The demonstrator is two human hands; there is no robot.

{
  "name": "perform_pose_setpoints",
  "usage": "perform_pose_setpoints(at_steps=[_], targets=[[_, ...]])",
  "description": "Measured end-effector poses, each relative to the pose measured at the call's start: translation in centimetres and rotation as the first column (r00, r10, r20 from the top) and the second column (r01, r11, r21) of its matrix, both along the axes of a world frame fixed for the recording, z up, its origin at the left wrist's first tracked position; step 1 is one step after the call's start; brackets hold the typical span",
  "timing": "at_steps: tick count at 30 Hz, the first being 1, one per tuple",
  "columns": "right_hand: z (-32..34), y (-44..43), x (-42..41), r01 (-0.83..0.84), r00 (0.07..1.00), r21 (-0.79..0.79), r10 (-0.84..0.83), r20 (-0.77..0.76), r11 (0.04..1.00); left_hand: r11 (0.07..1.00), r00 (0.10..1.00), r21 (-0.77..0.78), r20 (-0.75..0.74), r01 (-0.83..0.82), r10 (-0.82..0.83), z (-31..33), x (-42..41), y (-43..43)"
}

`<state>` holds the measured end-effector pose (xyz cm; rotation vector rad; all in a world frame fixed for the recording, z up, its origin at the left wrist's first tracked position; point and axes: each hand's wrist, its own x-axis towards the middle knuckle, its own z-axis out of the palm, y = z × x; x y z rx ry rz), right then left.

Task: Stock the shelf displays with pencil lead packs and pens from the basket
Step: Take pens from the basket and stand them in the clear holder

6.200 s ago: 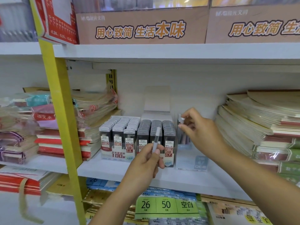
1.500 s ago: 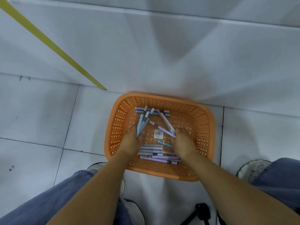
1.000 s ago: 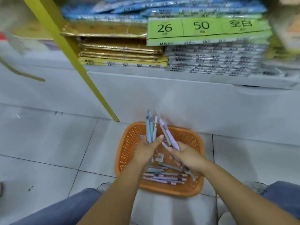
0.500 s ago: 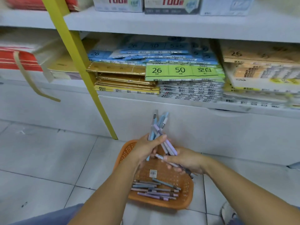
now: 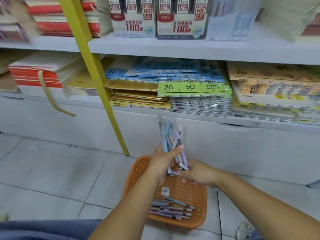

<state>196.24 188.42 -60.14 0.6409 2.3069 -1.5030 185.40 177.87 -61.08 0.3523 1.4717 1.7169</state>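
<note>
Head view: I look down along my two bare forearms to an orange basket, with shelves rising behind it.
Left hand (image 5: 161,163): my fingers and thumb wrap round the pen bundle (image 5: 168,135), slim smooth barrels in pale blue, grey and lilac that fan upward out of my fist.
Right hand (image 5: 199,174): just beside the left, my fingers curl round the lower ends of the bundle's lilac barrels.
Basket (image 5: 138,170): orange plastic, rectangular with rounded corners and lattice walls. It sits on the floor under my hands, near the shelf base.
Loose pens (image 5: 170,209): a flat heap of the same thin sticks at the basket's near end, close to a small white barcode sticker (image 5: 165,191).
Pencil lead packs (image 5: 133,18): glossy printed display boxes marked 0.5 and 0.7, upright on the white shelf (image 5: 173,49) above.
Pen display (image 5: 230,23): a translucent pale-blue box just right of them, with blurred lilac barrels inside.
Yellow upright (image 5: 93,66): a flat painted strip slanting down to the floor.
Floor (image 5: 52,170): glossy grey tiles with thin joints.
</note>
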Motion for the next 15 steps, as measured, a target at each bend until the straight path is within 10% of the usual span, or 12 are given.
perform_pose_setpoints(at_steps=[15], targets=[[10.5,0.1,-1.1,-0.12,0.969,0.051,0.128,-0.209,0.991,0.994,0.973,0.099,-0.217,-0.052,0.073,10.9,-2.0,-1.4]])
